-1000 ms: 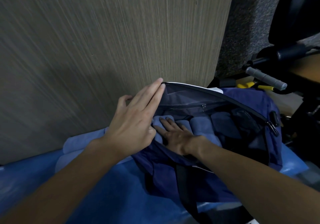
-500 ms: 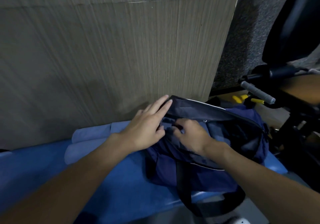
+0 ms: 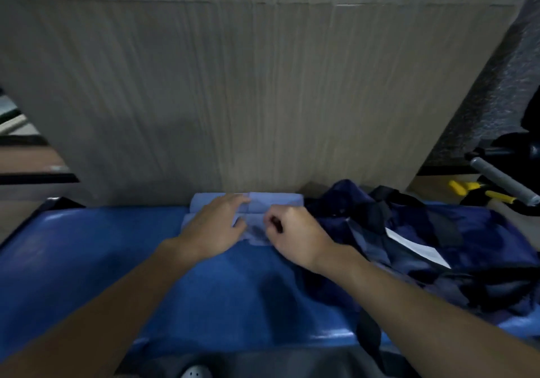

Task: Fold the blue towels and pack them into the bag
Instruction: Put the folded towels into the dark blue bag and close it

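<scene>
Folded blue towels lie at the table's far edge, against the wood panel, just left of the navy bag. Left hand lies flat on them, fingers straight. Right hand is curled at their right end; blur hides whether it pinches cloth. Towels look soft, light and floppy, so best lifted from under both ends, folds pressed together.

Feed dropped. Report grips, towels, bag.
Left grip flat on folded towels. Right grip curled at towel edge, hold unclear. Bag beside them, right; path clear.
</scene>
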Demonstrator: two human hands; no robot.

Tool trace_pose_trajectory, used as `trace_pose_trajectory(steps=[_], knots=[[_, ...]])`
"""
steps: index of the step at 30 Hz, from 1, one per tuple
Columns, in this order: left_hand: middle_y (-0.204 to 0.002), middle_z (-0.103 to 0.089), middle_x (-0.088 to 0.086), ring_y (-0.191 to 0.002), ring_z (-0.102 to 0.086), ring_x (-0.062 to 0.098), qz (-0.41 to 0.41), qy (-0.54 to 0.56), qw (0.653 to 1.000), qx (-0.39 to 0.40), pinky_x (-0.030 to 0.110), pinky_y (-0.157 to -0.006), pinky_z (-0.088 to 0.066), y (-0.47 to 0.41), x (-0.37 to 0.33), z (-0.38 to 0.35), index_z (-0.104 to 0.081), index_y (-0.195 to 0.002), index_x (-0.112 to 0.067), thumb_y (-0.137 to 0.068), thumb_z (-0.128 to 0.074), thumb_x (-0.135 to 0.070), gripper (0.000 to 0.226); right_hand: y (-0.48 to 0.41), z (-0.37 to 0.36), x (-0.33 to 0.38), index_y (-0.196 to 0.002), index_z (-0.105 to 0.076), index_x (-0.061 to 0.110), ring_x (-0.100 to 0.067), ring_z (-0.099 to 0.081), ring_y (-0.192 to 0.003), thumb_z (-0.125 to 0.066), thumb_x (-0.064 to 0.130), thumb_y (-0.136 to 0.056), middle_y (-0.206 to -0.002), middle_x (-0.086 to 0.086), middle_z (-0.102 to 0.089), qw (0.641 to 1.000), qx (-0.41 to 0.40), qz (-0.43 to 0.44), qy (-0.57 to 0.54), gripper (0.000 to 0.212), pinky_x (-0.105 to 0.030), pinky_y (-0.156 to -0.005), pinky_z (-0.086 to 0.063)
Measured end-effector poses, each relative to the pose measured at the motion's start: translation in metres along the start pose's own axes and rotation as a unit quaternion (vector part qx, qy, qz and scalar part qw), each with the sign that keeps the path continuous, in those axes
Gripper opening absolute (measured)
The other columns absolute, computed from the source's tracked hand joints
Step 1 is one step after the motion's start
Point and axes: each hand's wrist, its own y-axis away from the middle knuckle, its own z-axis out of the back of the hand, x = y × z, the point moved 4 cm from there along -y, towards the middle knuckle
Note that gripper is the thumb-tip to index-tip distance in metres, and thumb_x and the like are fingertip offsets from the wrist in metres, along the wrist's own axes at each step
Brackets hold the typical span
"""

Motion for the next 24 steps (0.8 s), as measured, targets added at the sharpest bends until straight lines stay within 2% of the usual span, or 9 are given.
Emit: trace_pose_trajectory(steps=[2,5,10,14,17,19,22,24], knots=[[-0.136,-0.055,-0.001,-0.118,-0.056,0.022,0.034,-0.033,0.999,0.002,0.038,-0.100,-0.044,0.004,0.027,0.000,-0.050,-0.137,-0.018,-0.094,-0.054,-0.021,0.043,-0.014,-0.028,-0.002,-0.081,-0.061,0.009,-0.022,-0.057,-0.071,-0.051,0.010,-0.086,-0.077,-0.003,-0.063,0.999,0.040,-0.009,0.012,0.011,-0.039,-0.068,-0.050],[-0.141,-0.051,-0.003,-0.118,-0.056,0.021,0.056,-0.066,0.996,0.018,0.032,-0.100,-0.041,0.000,0.060,-0.004,-0.047,-0.140,-0.019,-0.096,-0.053,-0.025,0.045,-0.034,-0.059,-0.005,-0.097,-0.064,0.010,-0.022,-0.058,-0.088,-0.053,0.014,-0.089,-0.098,-0.003,-0.062,0.997,0.067,-0.014,0.033,0.014,-0.037,-0.081,-0.049],[-0.145,-0.047,0.000,-0.127,-0.048,0.022,0.060,-0.104,0.991,0.063,0.036,-0.102,-0.039,-0.020,0.103,-0.017,-0.043,-0.143,-0.019,-0.097,-0.049,-0.028,0.047,-0.063,-0.095,-0.013,-0.120,-0.057,0.013,-0.025,-0.051,-0.115,-0.053,0.020,-0.090,-0.126,-0.005,-0.056,0.990,0.091,0.004,0.105,0.031,-0.038,-0.100,-0.041],[-0.140,-0.049,-0.001,-0.127,-0.045,0.023,0.063,-0.148,0.980,0.112,0.044,-0.098,-0.037,-0.030,0.118,-0.021,-0.045,-0.139,-0.022,-0.099,-0.044,-0.033,0.042,-0.075,-0.112,-0.013,-0.121,-0.054,0.018,-0.020,-0.046,-0.122,-0.051,0.024,-0.090,-0.130,0.000,-0.054,0.982,0.105,0.044,0.152,0.031,-0.034,-0.109,-0.028],[-0.132,-0.049,0.001,-0.121,-0.043,0.024,0.064,-0.203,0.968,0.130,0.047,-0.097,-0.036,-0.036,0.123,-0.022,-0.050,-0.128,-0.020,-0.099,-0.042,-0.038,0.035,-0.079,-0.120,-0.012,-0.124,-0.051,0.021,-0.015,-0.045,-0.124,-0.049,0.025,-0.090,-0.133,0.003,-0.052,0.979,0.127,0.050,0.154,0.035,-0.034,-0.111,-0.023],[-0.130,-0.046,0.004,-0.119,-0.042,0.025,0.076,-0.227,0.959,0.150,0.048,-0.098,-0.035,-0.038,0.129,-0.025,-0.052,-0.126,-0.018,-0.097,-0.043,-0.043,0.039,-0.079,-0.123,-0.012,-0.128,-0.049,0.021,-0.015,-0.044,-0.126,-0.050,0.024,-0.088,-0.136,0.003,-0.050,0.974,0.133,0.061,0.172,0.040,-0.035,-0.112,-0.022],[-0.128,-0.046,0.003,-0.118,-0.042,0.024,0.102,-0.199,0.962,0.156,0.044,-0.097,-0.034,-0.035,0.136,-0.028,-0.051,-0.126,-0.019,-0.094,-0.048,-0.047,0.043,-0.078,-0.126,-0.010,-0.128,-0.049,0.022,-0.014,-0.045,-0.125,-0.052,0.023,-0.087,-0.136,0.004,-0.050,0.972,0.143,0.068,0.174,0.042,-0.034,-0.112,-0.022],[-0.115,-0.055,0.000,-0.109,-0.053,0.023,0.122,-0.152,0.967,0.166,0.039,-0.092,-0.039,-0.028,0.138,-0.031,-0.045,-0.122,-0.018,-0.093,-0.052,-0.048,0.042,-0.076,-0.126,-0.009,-0.130,-0.047,0.023,-0.013,-0.045,-0.125,-0.054,0.022,-0.086,-0.135,0.005,-0.050,0.973,0.152,0.070,0.158,0.045,-0.034,-0.112,-0.022]])
